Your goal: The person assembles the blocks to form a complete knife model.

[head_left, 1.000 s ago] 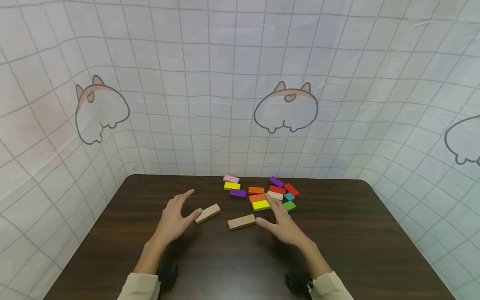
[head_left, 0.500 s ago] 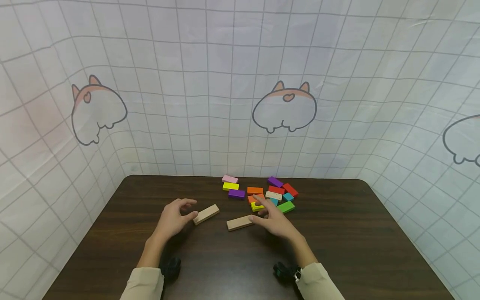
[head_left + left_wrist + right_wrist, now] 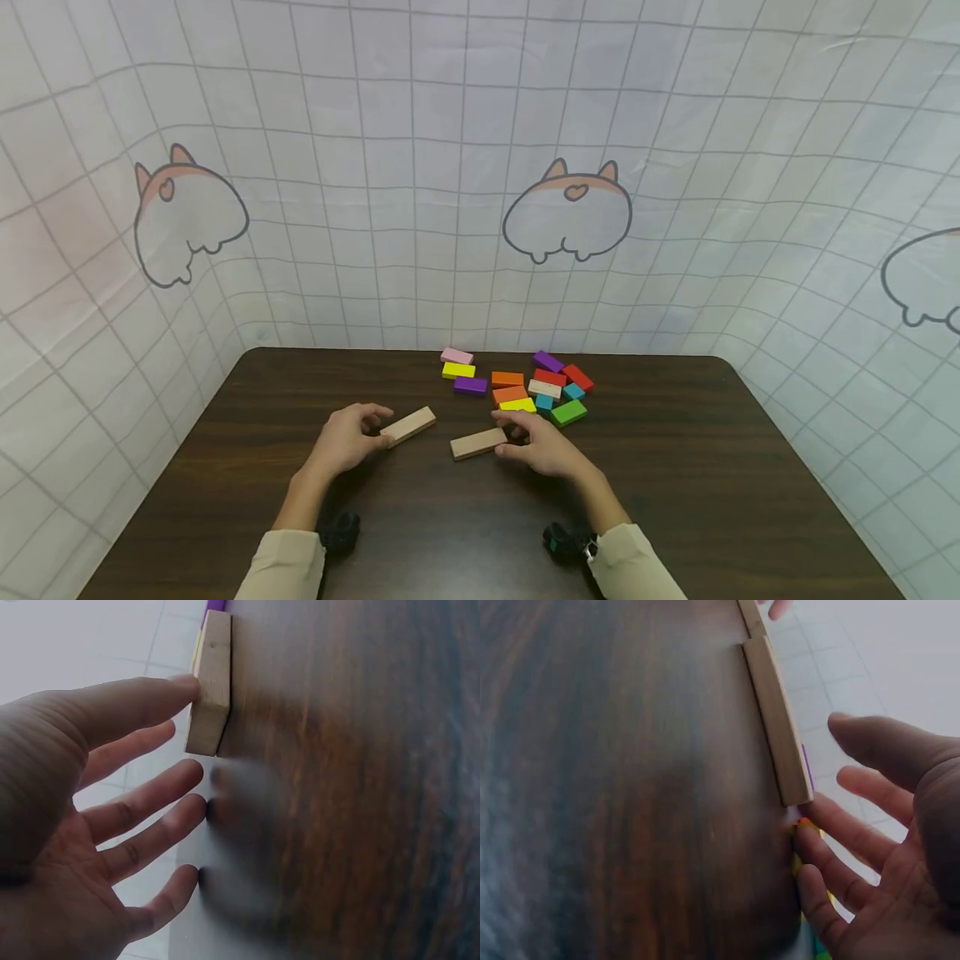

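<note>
Two plain wooden blocks lie flat on the dark table. In the head view my left hand (image 3: 347, 439) is at the near end of the left wooden block (image 3: 409, 426). Its thumb overlaps the block's side in the left wrist view, while the other fingers (image 3: 161, 801) are spread, loosely bent and apart from it; whether the thumb touches cannot be told. My right hand (image 3: 546, 446) is by the right end of the other wooden block (image 3: 477, 444). In the right wrist view its thumb (image 3: 881, 746) stands off that block (image 3: 778, 724), with fingers loosely bent around the block's end.
Behind the wooden blocks lie several coloured blocks, among them a purple block (image 3: 470, 386), a yellow block (image 3: 517, 406), an orange block (image 3: 507, 380) and a green block (image 3: 568, 413). A white gridded cloth (image 3: 420, 208) walls the dark table (image 3: 675, 483) at the back and sides.
Both hands have lowered toward the two wooden blocks, and their fingers have bent more. The right hand has shifted left and nearer, uncovering the coloured blocks behind it. The wooden blocks have stayed put.
</note>
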`<state>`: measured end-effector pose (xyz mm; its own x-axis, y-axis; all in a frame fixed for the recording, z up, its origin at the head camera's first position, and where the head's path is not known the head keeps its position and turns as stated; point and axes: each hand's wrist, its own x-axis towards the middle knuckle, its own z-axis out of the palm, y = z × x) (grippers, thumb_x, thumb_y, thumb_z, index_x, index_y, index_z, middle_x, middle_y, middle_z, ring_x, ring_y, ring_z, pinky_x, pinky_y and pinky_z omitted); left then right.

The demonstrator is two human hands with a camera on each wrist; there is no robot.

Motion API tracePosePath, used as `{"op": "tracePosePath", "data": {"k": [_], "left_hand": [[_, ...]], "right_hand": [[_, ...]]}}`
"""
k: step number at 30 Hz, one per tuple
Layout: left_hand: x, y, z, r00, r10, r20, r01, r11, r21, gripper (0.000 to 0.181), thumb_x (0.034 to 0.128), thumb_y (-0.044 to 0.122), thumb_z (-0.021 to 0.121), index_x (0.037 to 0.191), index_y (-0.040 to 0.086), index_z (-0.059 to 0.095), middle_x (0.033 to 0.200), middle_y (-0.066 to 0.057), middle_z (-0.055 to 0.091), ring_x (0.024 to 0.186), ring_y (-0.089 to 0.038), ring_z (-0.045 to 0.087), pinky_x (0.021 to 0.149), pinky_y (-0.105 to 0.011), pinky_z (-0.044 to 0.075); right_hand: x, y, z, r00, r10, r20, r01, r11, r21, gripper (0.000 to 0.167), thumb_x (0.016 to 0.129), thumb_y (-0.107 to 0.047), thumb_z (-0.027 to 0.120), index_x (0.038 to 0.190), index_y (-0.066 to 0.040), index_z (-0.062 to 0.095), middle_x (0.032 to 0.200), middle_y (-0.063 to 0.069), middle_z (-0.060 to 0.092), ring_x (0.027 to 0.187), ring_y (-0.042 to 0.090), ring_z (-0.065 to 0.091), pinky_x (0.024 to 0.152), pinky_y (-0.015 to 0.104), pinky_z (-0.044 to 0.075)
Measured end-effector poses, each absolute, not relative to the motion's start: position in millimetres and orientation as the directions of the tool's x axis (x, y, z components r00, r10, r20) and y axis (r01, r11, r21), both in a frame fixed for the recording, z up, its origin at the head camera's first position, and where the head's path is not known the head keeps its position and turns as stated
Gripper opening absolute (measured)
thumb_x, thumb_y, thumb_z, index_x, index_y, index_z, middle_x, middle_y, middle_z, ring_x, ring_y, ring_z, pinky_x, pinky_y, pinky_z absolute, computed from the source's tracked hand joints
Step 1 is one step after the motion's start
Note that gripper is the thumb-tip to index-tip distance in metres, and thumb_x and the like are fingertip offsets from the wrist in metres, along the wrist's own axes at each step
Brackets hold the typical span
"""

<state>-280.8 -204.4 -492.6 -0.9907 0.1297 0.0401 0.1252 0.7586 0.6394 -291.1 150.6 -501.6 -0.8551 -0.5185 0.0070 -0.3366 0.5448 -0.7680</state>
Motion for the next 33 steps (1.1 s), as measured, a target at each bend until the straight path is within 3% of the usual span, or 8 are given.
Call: {"op": "tracePosePath", "data": {"k": [9,17,25,33], "left_hand": [[-281,-202,-492,-0.987,0.153,0.037,0.146,0.795,0.589,0.035,0.0837,0.020,0.085,0.117,0.013,0.076,0.110,-0.006,0.075,0.097,-0.023,0.067,0.089,-0.050,0.050],[-279,-201,-492,-0.987,0.156,0.028,0.143,0.801,0.582,0.033,0.0849,0.018,0.084,0.117,0.013,0.077,0.113,-0.007,0.075,0.103,-0.028,0.067,0.095,-0.056,0.046],[-278,-204,-492,-0.983,0.178,0.040,0.167,0.787,0.594,0.029,0.0854,0.015,0.083,0.114,0.013,0.079,0.109,-0.006,0.075,0.098,-0.024,0.065,0.089,-0.047,0.052],[-277,-207,-491,-0.974,0.225,0.023,0.192,0.770,0.608,0.026,0.0853,0.010,0.082,0.111,0.015,0.080,0.102,-0.003,0.071,0.092,-0.019,0.061,0.083,-0.040,0.052]], "right_hand": [[-288,145,-509,-0.855,-0.515,0.060,-0.411,0.603,-0.684,0.048,0.095,-0.017,0.074,0.141,-0.009,0.061,0.124,0.006,0.066,0.111,0.023,0.057,0.099,0.045,0.050],[-283,141,-507,-0.876,-0.481,0.039,-0.381,0.642,-0.665,0.040,0.092,-0.012,0.076,0.131,-0.011,0.068,0.118,0.005,0.066,0.110,0.024,0.053,0.096,0.048,0.046],[-286,145,-504,-0.856,-0.517,0.015,-0.406,0.654,-0.638,0.031,0.092,-0.010,0.076,0.123,-0.013,0.072,0.110,0.002,0.066,0.098,0.018,0.052,0.088,0.041,0.047],[-285,154,-499,-0.859,-0.512,-0.011,-0.392,0.670,-0.630,0.029,0.092,-0.008,0.075,0.121,-0.014,0.073,0.112,0.003,0.067,0.100,0.020,0.054,0.091,0.045,0.048]]}}
